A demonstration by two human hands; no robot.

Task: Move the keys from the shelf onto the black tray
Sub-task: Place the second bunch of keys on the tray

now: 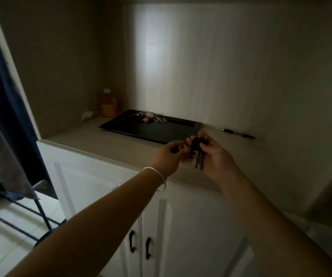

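A flat black tray lies on the beige shelf inside a dim niche. A bunch of keys with pink and pale fobs rests on the tray's far part. My right hand grips a dark bunch of keys just in front of the tray's near right corner, the keys hanging down. My left hand, with a silver bangle on the wrist, is closed beside it and pinches something small and dark at the same bunch; what exactly it holds is blurred.
A black pen lies on the shelf right of the tray. A yellow bottle and a small white object stand at the back left. White cabinet doors are below. Dark cloth on a rack hangs at left.
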